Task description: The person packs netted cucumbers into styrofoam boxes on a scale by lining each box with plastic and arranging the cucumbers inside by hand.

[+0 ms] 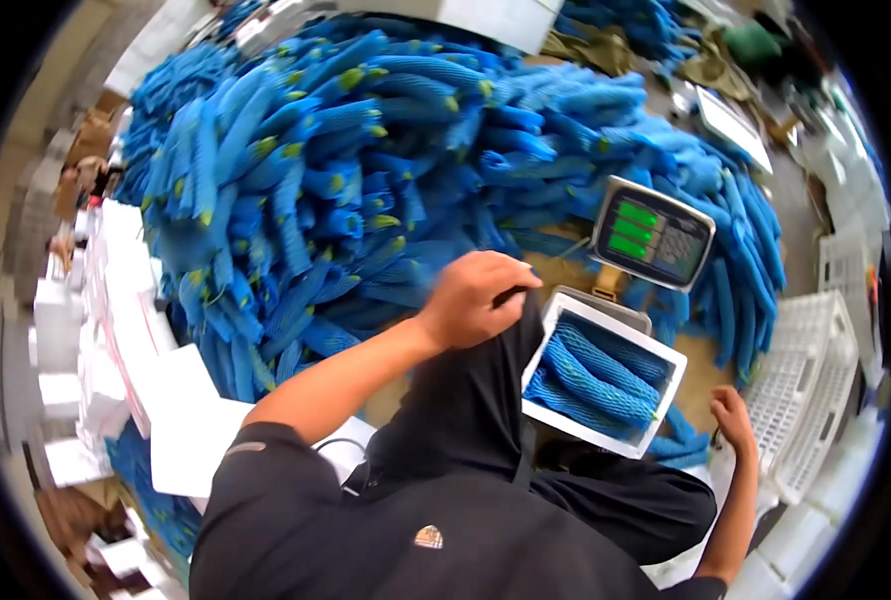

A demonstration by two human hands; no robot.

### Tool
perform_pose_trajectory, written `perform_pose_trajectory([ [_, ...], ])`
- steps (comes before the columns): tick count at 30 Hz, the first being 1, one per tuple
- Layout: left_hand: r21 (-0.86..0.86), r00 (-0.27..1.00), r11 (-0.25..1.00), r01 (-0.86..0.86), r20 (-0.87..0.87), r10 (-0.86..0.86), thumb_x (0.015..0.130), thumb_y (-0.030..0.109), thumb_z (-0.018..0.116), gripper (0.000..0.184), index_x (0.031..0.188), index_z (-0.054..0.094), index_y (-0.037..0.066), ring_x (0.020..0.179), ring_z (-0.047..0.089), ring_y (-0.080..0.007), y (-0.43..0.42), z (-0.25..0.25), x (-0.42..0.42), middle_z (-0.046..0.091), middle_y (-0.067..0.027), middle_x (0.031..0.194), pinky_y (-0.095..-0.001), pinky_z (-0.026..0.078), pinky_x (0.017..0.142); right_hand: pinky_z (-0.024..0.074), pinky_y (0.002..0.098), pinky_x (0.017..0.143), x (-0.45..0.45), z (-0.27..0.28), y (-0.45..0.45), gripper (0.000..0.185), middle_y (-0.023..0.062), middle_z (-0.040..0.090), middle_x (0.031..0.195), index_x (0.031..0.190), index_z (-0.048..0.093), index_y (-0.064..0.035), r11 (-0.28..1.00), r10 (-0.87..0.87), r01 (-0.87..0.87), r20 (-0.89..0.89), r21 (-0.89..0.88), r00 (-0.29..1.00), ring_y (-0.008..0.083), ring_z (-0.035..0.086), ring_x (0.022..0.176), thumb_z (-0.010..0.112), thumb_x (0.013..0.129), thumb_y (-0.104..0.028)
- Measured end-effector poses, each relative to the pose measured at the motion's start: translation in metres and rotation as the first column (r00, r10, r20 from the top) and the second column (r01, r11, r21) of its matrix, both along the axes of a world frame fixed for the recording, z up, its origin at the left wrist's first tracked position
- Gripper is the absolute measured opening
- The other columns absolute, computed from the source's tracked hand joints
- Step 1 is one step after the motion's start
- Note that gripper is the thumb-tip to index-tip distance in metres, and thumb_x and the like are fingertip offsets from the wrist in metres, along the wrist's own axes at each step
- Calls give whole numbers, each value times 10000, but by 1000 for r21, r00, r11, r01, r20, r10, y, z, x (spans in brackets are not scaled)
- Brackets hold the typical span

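Note:
My left hand [478,298] is over my raised knee, its fingers curled; whether anything is inside them is hidden. On the right, my right hand [734,416] hangs beside the white crates, its fingers curled in and too small to read. Between my hands, an open white foam box [672,388] holds several blue net-wrapped pieces [598,376]. Just behind the box stands a scale display [654,233] with green lit readouts. A large heap of blue net-wrapped pieces [366,150] with green tips lies in front of me.
White plastic crates [801,390] are stacked at the right. White foam boxes and lids [181,410] stand along the left side. A white box [486,18] is at the top, beyond the heap. More blue pieces [151,490] lie at the lower left.

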State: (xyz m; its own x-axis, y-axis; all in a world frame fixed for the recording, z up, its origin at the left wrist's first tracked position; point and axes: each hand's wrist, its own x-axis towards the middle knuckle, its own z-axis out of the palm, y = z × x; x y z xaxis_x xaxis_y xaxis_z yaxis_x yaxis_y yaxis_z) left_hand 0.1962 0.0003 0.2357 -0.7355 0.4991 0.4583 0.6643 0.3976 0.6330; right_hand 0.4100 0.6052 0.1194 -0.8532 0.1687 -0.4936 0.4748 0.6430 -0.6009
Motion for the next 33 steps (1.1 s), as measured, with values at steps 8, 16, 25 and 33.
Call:
perform_pose_trajectory([
  [8, 222, 944, 935, -275, 248, 218, 917, 155, 654, 215, 1085, 756, 70, 1018, 714, -304, -35, -22, 22, 762, -119, 1078, -390, 554, 915, 561, 318, 830, 57, 46, -55, 358, 100, 705, 1097, 1327, 581, -16, 990, 59, -45, 109, -134, 992, 172, 689, 920, 670, 995, -116],
  [16, 71, 917, 916, -395, 93, 388, 932, 290, 676, 346, 1201, 701, 74, 1137, 668, -357, -91, -44, 31, 723, -147, 1185, -443, 519, 996, 601, 354, 816, 77, 39, -27, 460, 156, 698, 1066, 1391, 502, 36, 978, -44, 97, 269, -187, 962, 240, 725, 885, 645, 1002, -163],
  [25, 123, 377, 358, -926, 220, 900, 960, 207, 698, 360, 1275, 624, 50, 953, 732, -251, -347, -70, 54, 725, -134, 1136, -379, 578, 861, 575, 322, 744, 81, 36, -20, 463, 152, 721, 1056, 1378, 533, 46, 964, -77, 154, 329, -217, 941, 220, 714, 822, 647, 1006, -205],
  [33, 213, 374, 315, -925, 362, 854, 976, 323, 716, 532, 1366, 544, 5, 977, 701, -195, -424, -42, 18, 693, -119, 1161, -338, 566, 859, 575, 333, 731, 65, 33, -21, 496, 161, 743, 1049, 1384, 513, 62, 979, -69, 127, 334, -157, 940, 220, 719, 817, 658, 1001, -218],
])
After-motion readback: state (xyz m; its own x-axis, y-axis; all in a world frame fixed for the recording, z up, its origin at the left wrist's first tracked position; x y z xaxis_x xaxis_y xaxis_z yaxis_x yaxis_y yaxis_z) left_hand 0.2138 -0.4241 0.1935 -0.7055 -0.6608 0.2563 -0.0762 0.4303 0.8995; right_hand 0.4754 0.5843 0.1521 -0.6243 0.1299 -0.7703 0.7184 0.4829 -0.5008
